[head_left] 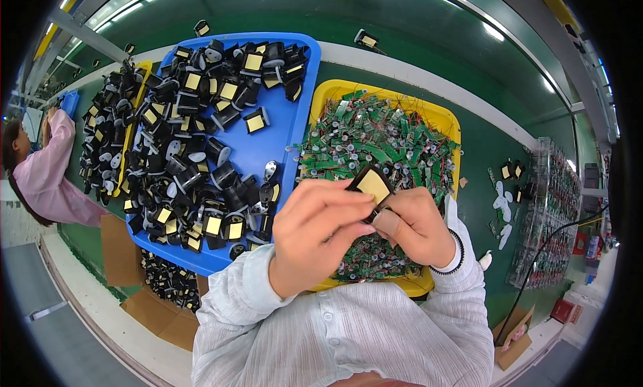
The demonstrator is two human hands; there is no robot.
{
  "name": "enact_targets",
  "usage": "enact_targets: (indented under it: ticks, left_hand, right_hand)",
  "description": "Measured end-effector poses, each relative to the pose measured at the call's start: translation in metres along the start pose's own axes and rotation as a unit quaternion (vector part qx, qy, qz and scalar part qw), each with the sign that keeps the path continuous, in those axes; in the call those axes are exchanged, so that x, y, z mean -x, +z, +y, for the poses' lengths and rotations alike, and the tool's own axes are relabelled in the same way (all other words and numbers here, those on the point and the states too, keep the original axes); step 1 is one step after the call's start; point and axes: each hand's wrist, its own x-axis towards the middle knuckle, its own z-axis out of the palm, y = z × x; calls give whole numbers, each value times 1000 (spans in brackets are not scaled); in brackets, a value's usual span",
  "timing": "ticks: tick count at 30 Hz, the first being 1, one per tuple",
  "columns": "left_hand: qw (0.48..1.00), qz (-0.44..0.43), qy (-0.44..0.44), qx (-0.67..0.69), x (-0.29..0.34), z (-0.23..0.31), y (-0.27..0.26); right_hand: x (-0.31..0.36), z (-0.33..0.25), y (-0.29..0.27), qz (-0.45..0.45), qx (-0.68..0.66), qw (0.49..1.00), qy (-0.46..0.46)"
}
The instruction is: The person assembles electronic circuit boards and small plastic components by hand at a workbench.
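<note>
Pinching black part [370, 188] over yellow tray [457, 142]: left hand [315, 229] clamped on its left side, right hand [418, 226] closed on its near right end, probably steadying it from both sides. Pale yellow patch [376, 184] faces up, likely for clear view. Similar black parts [191, 179] fill blue tray [271, 136] left, green circuit boards [375, 136] yellow tray right, apparently for easy reach.

The piece [373, 185] is showing black around a pale-yellow patch [374, 187]. One tray [288, 134] is appearing blue, another tray [456, 134] yellow, the circuit boards [375, 146] green, the table [487, 169] dark green. The shirt [295, 340] is displaying whitish stripes, the wristband [461, 245] is looking black, the co-worker's sleeve [61, 131] pink.
</note>
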Motion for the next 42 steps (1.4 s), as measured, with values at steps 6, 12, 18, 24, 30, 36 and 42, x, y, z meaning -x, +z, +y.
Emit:
enact_targets:
  ticks: [6,12,18,24,30,36,42]
  left_hand:
    - [907,-52,-194,371,3,-16,2]
    - [860,-51,-242,447,1,-15,4]
    - [879,-63,-225,417,4,-19,6]
    - [906,-34,-172,386,7,-18,8]
    - [922,-33,-158,352,7,-17,7]
    - [953,-76,-132,264,1,-18,3]
    - [935,-21,-185,301,6,-20,-1]
  right_hand:
    - [0,-6,5,8,-31,997,71]
    - [2,3,15,103,56,993,-6]
    - [3,5,18,93,79,992,-41]
    - [5,3,18,76,89,992,-43]
    - [8,-1,17,94,47,994,-5]
    - [6,0,6,106,-62,992,20]
    - [11,-13,-4,68,-111,988,78]
